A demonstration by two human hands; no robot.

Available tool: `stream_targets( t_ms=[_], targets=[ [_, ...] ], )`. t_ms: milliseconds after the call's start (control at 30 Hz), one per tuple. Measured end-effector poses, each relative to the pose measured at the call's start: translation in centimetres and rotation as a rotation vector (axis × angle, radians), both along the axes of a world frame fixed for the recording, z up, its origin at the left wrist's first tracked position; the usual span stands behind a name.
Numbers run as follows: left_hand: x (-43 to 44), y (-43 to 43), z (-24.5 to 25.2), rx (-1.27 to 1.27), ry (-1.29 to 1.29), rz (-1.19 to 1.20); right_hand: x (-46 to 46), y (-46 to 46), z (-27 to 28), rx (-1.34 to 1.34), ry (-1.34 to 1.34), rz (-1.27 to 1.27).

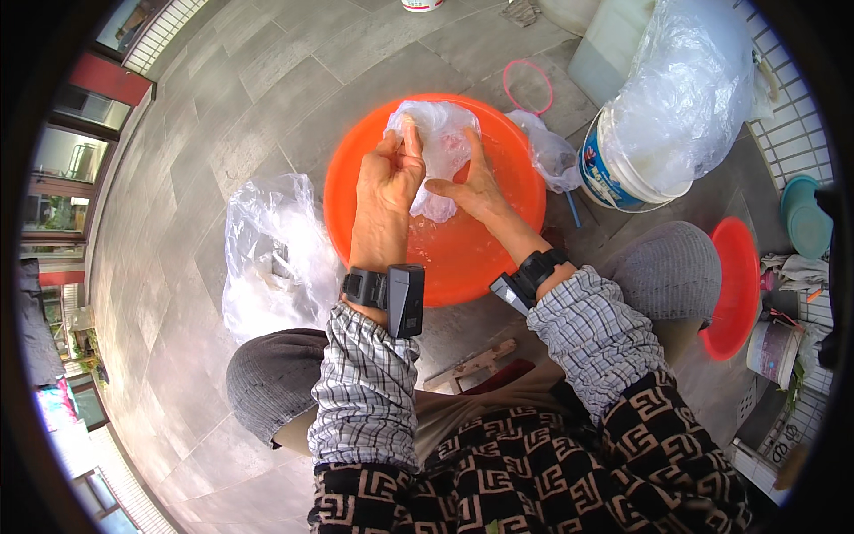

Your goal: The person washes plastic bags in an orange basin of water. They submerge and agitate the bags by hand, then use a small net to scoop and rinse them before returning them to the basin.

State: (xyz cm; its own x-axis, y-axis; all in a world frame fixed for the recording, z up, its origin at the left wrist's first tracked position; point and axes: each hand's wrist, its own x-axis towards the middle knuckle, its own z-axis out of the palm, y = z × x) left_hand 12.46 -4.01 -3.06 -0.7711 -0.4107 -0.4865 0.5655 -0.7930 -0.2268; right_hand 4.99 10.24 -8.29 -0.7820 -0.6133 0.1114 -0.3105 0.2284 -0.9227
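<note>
A wet, thin plastic bag (446, 141) is bunched over the water in an orange plastic basin (467, 284). My left hand (393, 175) grips the bag's left side, its fingers partly covering the film. At the bag's right edge, my right hand (480, 188) has thumb and fingers spread apart. Its fingertips are close against the film; whether they touch it is hard to tell. Part of the bag hangs down between my hands toward the water.
A large clear plastic bag (277, 260) lies left of the basin. On the right, a white bucket (604, 167) is heaped with plastic film (687, 100). A pink-rimmed hoop net (551, 93) lies near it. Beside my right knee is a red basin (737, 294). A low wooden stool (470, 366) stands between my legs.
</note>
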Motion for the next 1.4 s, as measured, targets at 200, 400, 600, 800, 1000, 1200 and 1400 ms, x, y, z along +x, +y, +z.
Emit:
stream_targets(
  t_ms=[200, 400, 600, 800, 1000, 1200, 1400],
  targets=[
    [1.2, -0.8, -0.4, -0.075, -0.127, -0.002, -1.8, -1.3, 0.1, -0.106, -0.401, -0.028],
    [5.8, -4.6, -3.6, -0.499, -0.669, -0.02, -8.1, 0.7, 2.7, -0.266, -0.624, 0.038],
    [7.7, -4.8, -4.6, -0.681, -0.833, -0.075, -10.7, -0.7, 4.3, -0.447, -0.861, 0.122],
    [7.6, -1.0, -0.5, -0.748, -0.688, -0.163, -10.7, -2.3, 7.4, -0.349, -0.941, 0.094],
    [4.9, 2.4, 0.5, -0.813, -0.545, -0.252, -7.4, -2.4, 9.8, -0.106, -0.782, 0.385],
    [6.1, 3.1, 0.2, -0.954, -0.581, -0.187, -5.8, 0.0, 10.6, 0.492, 0.58, 0.304],
    [7.1, 5.8, 1.3, -1.152, -0.575, -0.256, -3.9, 0.1, 8.3, 0.199, 0.047, 0.717]
  ],
)
